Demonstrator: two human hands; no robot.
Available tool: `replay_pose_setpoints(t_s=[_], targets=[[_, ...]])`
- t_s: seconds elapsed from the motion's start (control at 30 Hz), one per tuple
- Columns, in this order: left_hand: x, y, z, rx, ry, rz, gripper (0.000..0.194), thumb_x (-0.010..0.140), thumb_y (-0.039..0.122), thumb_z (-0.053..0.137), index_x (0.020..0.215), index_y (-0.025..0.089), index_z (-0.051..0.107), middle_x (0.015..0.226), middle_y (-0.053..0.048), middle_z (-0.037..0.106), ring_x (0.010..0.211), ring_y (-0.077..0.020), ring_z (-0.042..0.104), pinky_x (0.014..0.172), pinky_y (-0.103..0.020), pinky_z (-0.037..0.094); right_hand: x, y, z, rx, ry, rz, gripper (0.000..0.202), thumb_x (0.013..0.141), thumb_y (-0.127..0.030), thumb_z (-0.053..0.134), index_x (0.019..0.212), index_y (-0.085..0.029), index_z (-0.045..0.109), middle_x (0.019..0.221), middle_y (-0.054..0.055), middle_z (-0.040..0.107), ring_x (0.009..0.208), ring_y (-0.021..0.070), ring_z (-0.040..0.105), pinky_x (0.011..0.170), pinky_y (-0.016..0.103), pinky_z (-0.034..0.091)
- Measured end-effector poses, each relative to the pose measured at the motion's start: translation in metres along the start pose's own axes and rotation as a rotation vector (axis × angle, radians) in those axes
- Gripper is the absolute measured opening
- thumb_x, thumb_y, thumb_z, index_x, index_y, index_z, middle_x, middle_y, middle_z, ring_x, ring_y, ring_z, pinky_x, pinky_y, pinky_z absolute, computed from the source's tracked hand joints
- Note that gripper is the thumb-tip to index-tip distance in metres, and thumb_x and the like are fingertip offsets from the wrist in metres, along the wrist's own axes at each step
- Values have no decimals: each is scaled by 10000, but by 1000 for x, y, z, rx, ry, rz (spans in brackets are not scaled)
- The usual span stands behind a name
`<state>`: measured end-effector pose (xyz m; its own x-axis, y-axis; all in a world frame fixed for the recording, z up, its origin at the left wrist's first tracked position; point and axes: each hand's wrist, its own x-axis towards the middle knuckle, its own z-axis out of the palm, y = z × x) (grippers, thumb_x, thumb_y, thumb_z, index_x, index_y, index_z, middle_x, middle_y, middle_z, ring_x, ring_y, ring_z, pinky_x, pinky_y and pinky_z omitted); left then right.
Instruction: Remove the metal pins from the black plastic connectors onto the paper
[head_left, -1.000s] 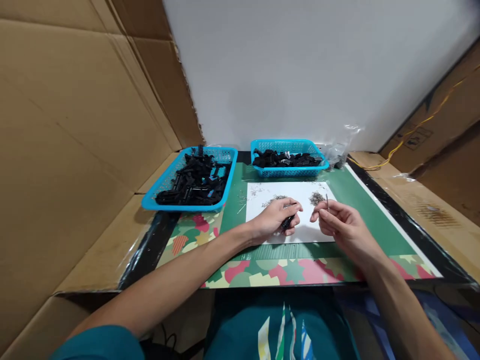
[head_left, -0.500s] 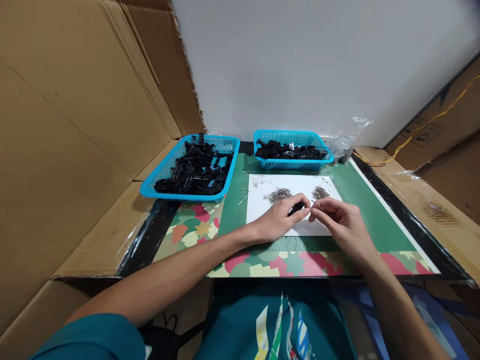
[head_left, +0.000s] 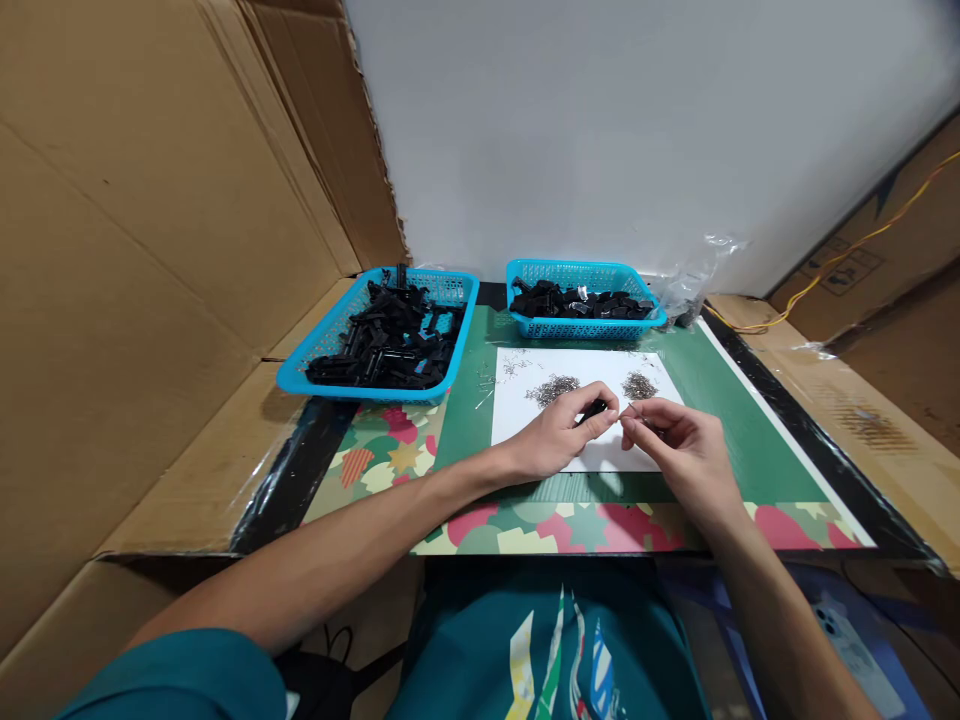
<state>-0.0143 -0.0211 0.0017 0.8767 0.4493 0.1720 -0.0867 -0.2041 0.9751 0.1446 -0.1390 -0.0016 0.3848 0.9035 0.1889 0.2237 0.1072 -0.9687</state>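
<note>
My left hand (head_left: 564, 430) is closed around a small black plastic part (head_left: 592, 411), most of it hidden by the fingers. Close beside it, my right hand (head_left: 679, 440) pinches a tiny thin metal piece (head_left: 631, 407) between thumb and forefinger, too small to name surely. Both hands are over a white sheet (head_left: 514, 425). Just beyond the left hand lies a pile of small metal pieces (head_left: 553, 390). A smaller pile of metal pieces (head_left: 640, 385) sits beyond the right hand.
A blue basket (head_left: 289, 378) of black plastic parts stands at left. Another blue basket (head_left: 585, 328) with black parts is at the back, beside a clear plastic bag (head_left: 686, 292). Cardboard walls (head_left: 150, 200) flank the table. Yellow wires (head_left: 814, 285) run along the right.
My hands stay almost in place, with the fingertips close together. The right fingers have shifted slightly. Baskets and piles are unchanged.
</note>
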Motion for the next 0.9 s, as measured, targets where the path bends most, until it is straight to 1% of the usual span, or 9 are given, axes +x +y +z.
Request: replay_pose_setpoints(t_s=[0.1,0.17,0.3,0.37,0.4,0.47,0.53,0.6,0.9], targets=[[0,0,0,-215,-61,-153,388,1008,517,572,1257,225,633,889,-2,594,626,-115,419,564,-253,325,-5,0,-2,-79,95,-70,237,879,-426,797,902,-192,759,704,49,720,600,172,642,551,288,523],[-1,-1,1,-322,-98,-204,537,1009,518,563,1484,268,537,937,-21,638,629,-118,431,542,-249,309,-9,1,-4,-212,142,-155,198,910,-399,768,908,-201,772,704,48,722,574,159,619,538,285,524],[-1,-7,3,-308,-21,-114,801,1032,521,558,1705,275,200,1058,-73,706,727,-131,514,642,-247,401,-16,0,-6,-486,113,-400,95,938,-298,723,907,-227,778,621,1,684,500,125,571,525,264,516],[-1,-9,2,-272,8,-74,856,1033,529,569,1719,263,132,1097,-81,721,783,-140,556,709,-253,437,-16,1,-5,-553,81,-510,89,945,-227,685,898,-234,760,626,-9,688,493,118,578,532,256,512],[0,-10,2,-257,3,-65,846,1032,537,571,1716,251,162,1118,-88,727,814,-147,572,735,-258,450,-16,1,-4,-581,68,-553,111,949,-197,662,892,-237,749,632,-9,691,502,120,590,543,255,512],[1,-9,0,-224,-25,-58,755,1034,552,563,1667,208,336,1151,-109,733,843,-160,581,759,-270,463,-15,3,-2,-631,47,-617,151,960,-158,627,885,-237,732,630,-8,685,524,127,610,564,258,507],[2,-7,-1,-185,-46,-60,640,1035,557,561,1535,157,544,1158,-130,736,823,-163,572,743,-275,459,-14,5,-1,-681,17,-653,176,972,-144,599,886,-233,724,622,-2,675,543,137,621,584,266,498],[2,-5,-2,-159,-49,-67,571,1031,558,569,1398,130,661,1126,-134,740,799,-162,566,715,-271,447,-13,7,-1,-738,-28,-654,198,981,-144,574,877,-230,719,625,7,675,560,147,628,597,274,485],[3,-11,-2,-182,-21,-93,512,987,568,646,1286,160,721,1126,-122,749,861,-182,654,709,-255,477,-11,11,-4,-891,-127,-672,258,987,-111,510,828,-227,677,657,19,678,576,153,598,596,286,408]])
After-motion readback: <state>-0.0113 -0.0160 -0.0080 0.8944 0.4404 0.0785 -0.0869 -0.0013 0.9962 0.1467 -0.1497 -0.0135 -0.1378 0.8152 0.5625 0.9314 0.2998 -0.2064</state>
